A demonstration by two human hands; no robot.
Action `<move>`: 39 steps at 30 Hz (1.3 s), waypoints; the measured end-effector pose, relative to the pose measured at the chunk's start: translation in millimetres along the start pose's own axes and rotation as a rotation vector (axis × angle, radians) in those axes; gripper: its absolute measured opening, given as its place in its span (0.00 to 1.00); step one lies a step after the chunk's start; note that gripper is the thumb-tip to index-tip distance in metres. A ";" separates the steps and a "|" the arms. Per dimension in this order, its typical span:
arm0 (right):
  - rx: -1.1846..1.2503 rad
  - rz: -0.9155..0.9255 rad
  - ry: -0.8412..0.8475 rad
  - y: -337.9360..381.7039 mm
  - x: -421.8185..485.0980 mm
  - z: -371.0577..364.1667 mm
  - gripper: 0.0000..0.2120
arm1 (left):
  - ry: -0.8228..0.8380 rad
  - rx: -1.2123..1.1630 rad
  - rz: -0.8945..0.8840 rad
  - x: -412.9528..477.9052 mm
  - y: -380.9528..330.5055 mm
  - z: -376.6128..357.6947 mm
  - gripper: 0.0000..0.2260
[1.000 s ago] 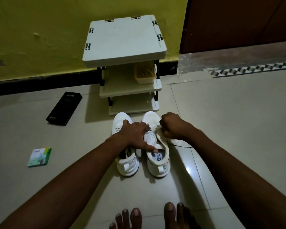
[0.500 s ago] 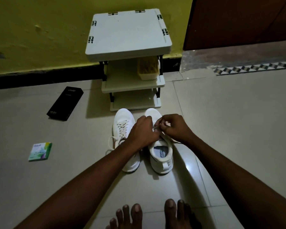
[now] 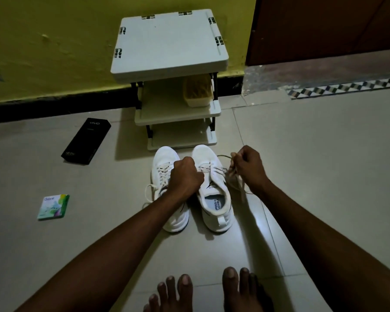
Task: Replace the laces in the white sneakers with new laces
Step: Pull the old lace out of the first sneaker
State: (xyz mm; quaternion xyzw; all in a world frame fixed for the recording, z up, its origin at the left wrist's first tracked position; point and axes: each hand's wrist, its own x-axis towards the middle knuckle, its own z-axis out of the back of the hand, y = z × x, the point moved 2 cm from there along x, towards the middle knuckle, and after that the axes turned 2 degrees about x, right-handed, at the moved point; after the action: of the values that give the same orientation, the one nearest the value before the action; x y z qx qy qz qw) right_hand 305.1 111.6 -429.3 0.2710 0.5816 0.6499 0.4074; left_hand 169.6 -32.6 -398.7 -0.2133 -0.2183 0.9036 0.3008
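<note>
Two white sneakers stand side by side on the tiled floor, toes toward the rack. The left sneaker (image 3: 164, 158) is still laced, with a loose lace end trailing to its left. My left hand (image 3: 185, 176) lies curled between the shoes and grips the inner edge of the right sneaker (image 3: 214, 199) beside its eyelets. My right hand (image 3: 248, 167) is raised just right of that shoe and pinches its pale lace (image 3: 231, 174), which is drawn out sideways in loops from the eyelets.
A white three-tier shoe rack (image 3: 169, 41) stands against the yellow wall, with a yellowish brush box (image 3: 197, 91) on its middle shelf. A black box (image 3: 86, 144) and a small green packet (image 3: 53, 207) lie on the floor at left. My bare feet (image 3: 236, 289) are at the bottom.
My right hand has moved off the right sneaker's tongue and out to the right, drawing the lace with it. My left hand has curled and stays at the shoe.
</note>
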 end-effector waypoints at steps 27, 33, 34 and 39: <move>-0.479 0.530 0.179 -22.2 -71.7 -17.4 0.18 | -0.082 -0.390 0.192 41.9 -2.8 4.6 0.05; -0.481 0.464 0.204 -25.1 -72.8 -25.7 0.19 | 0.355 -0.223 -0.188 41.9 -11.2 24.5 0.03; -0.464 0.458 0.203 -24.7 -73.2 -25.5 0.20 | 0.355 -0.075 -0.260 42.6 -13.2 24.3 0.03; -0.471 0.415 0.184 -22.4 -71.4 -26.1 0.22 | 0.060 -0.055 -0.273 36.3 -6.2 7.9 0.07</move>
State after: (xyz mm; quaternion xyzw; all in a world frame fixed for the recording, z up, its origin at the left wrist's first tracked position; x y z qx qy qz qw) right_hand 325.6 37.1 -447.2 0.2221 0.3819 0.8576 0.2634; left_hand 141.9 -7.1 -398.3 -0.2167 -0.2607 0.8411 0.4213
